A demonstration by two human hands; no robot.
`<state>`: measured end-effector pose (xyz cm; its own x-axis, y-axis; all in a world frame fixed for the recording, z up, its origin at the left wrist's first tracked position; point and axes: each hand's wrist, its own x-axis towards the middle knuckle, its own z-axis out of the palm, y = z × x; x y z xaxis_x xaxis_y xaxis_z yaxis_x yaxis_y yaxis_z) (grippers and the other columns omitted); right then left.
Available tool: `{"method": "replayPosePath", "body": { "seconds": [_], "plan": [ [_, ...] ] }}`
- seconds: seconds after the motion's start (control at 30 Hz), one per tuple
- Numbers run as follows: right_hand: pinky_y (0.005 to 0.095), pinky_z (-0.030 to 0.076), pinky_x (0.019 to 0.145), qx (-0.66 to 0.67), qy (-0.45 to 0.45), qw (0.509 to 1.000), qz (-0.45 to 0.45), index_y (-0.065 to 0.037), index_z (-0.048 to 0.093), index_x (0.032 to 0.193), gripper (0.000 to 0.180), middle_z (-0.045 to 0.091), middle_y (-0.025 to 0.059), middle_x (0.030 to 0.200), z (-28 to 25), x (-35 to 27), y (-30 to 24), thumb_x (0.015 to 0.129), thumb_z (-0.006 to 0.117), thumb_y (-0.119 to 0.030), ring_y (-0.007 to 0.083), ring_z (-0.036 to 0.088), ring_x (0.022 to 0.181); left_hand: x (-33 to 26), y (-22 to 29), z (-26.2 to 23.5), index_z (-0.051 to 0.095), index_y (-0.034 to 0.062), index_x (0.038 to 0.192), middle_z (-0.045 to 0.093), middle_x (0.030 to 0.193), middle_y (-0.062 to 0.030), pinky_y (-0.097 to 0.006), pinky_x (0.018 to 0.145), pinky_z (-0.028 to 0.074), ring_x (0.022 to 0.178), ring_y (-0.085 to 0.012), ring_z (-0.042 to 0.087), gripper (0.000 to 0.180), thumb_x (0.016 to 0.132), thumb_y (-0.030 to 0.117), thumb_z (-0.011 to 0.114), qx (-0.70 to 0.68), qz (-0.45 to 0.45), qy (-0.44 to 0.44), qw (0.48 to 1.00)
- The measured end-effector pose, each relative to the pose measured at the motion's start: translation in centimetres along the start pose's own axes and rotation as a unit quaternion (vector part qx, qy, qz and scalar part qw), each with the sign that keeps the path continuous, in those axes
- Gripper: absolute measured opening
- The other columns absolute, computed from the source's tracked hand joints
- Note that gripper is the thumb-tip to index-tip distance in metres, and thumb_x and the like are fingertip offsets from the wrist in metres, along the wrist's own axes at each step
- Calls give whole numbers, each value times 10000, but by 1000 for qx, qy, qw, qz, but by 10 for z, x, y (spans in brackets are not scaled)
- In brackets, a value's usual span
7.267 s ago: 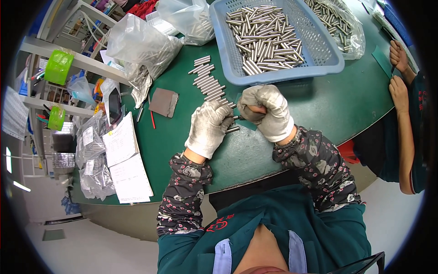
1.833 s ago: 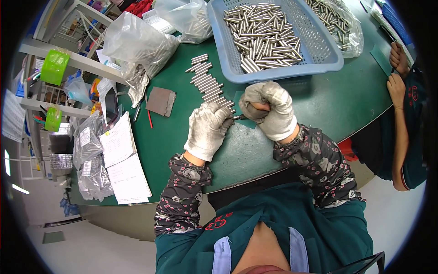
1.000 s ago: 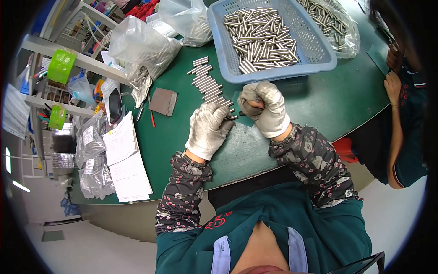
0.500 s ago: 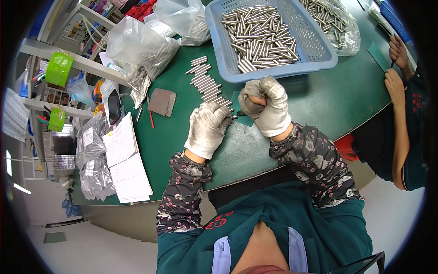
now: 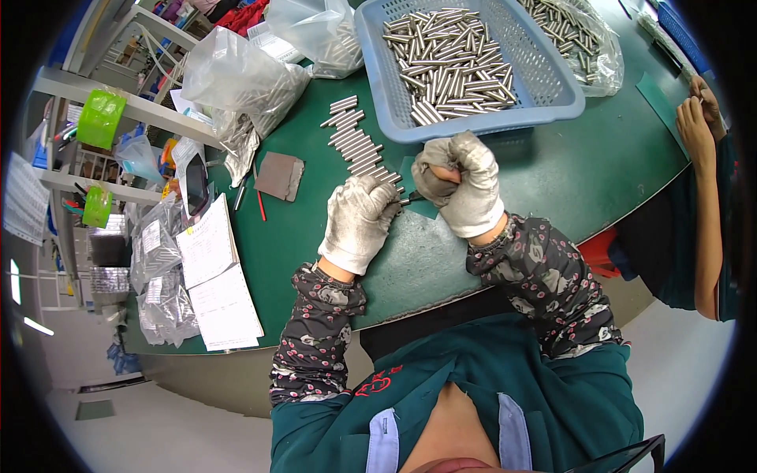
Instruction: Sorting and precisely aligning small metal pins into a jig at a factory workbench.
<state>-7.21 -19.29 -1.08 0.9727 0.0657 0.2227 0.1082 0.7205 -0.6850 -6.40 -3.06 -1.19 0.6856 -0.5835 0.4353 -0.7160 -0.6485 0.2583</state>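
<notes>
My left hand (image 5: 356, 225), in a whitish work glove, is closed on a short metal pin (image 5: 404, 202); only one end of it shows past the fingertips. Closed in a fist, my right hand (image 5: 464, 185), in a soiled glove with a bare bit of thumb showing, grips a thin dark tool (image 5: 418, 195). Its tip meets the pin's end, and most of the tool is hidden in the glove. Beyond my left hand, a slanting row of several silvery metal pins (image 5: 355, 145) lies side by side on the green table (image 5: 418, 256).
A blue plastic basket (image 5: 479, 122) full of metal pins stands ahead. Clear bags (image 5: 248, 75) sit at the far left. A brown square pad (image 5: 279, 176), a red stick (image 5: 262, 206) and an open notebook (image 5: 217, 276) lie left. A co-worker's hands (image 5: 700, 118) are at right.
My two hands stay almost in the same place, the tool still against the pin. At the right, the co-worker's hands and arm have shifted outward to the right.
</notes>
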Motion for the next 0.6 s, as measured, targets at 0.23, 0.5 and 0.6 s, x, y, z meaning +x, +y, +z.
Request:
{"method": "replayPosePath", "body": {
  "seconds": [0.23,0.5,0.6],
  "plan": [
    [239,194,441,-9,-20,1000,18,-131,271,492,523,210,-37,463,-1,-1,2,839,412,-497,101,207,424,1,0,1,598,96,757,564,735,-51,-375,648,436,735,-265,551,174,605,89,681,-15,-15,-3,1000],
    [239,204,438,-6,15,1000,20,-134,274,486,509,204,-39,452,3,1,-4,825,421,-484,102,198,410,3,1,0,590,73,780,560,710,-52,-352,609,429,685,-254,542,199,606,23,673,-17,-16,-11,1000],
    [236,203,428,12,49,999,15,-140,277,483,517,200,-39,436,4,1,-6,807,429,-513,105,193,401,4,2,0,590,78,774,560,702,-48,-354,606,429,682,-253,540,194,605,27,671,-18,-20,-15,1000]
  ]
}}
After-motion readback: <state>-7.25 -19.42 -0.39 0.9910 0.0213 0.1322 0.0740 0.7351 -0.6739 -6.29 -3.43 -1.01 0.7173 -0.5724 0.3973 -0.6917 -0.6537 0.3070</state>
